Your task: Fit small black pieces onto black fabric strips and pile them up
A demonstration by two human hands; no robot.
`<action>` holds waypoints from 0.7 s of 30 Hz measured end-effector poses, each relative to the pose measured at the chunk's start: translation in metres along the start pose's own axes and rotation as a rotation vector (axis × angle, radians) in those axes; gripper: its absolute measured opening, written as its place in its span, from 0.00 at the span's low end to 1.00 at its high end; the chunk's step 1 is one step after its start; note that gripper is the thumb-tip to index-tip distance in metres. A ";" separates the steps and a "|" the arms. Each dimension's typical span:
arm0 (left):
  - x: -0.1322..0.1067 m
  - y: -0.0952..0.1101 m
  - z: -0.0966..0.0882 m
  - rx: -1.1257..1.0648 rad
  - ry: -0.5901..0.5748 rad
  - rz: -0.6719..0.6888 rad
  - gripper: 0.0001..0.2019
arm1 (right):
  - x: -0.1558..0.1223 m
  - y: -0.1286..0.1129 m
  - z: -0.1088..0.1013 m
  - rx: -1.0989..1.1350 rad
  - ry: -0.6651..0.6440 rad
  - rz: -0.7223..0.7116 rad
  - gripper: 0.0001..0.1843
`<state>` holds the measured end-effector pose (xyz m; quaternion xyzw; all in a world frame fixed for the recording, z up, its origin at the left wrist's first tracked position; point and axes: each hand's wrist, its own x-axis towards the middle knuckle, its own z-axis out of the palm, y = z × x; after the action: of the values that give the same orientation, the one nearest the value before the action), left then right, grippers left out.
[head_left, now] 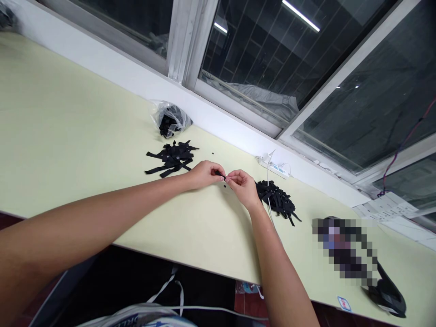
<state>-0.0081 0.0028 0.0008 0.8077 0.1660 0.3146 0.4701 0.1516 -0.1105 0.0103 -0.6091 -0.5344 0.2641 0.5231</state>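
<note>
My left hand (203, 174) and my right hand (242, 185) meet over the pale yellow table (68, 136), fingers pinched together on a small black strip (220, 174) held between them. A tiny black ring (225, 185) lies on the table just below the fingertips. Beyond my left hand sits a pile of black strips (172, 158). A second pile of black strips (276, 198) lies right behind my right hand.
A clear plastic bag (169, 119) with black pieces lies near the window ledge. A white power strip (274, 167) with a cable sits by the wall. A black object (388, 295) rests at the table's right end. Windows run along the far side.
</note>
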 end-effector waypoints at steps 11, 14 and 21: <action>-0.001 0.012 -0.009 0.203 0.177 0.176 0.05 | 0.000 0.010 0.010 -0.200 0.015 -0.084 0.14; 0.000 0.011 -0.013 0.213 0.212 0.203 0.05 | -0.002 0.009 0.007 -0.502 -0.054 -0.185 0.07; 0.001 0.009 -0.016 0.243 0.202 0.212 0.05 | -0.003 0.000 0.002 -0.753 -0.153 -0.225 0.12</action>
<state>-0.0179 0.0095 0.0150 0.8358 0.1632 0.4195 0.3143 0.1492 -0.1130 0.0087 -0.6745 -0.6945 0.0354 0.2479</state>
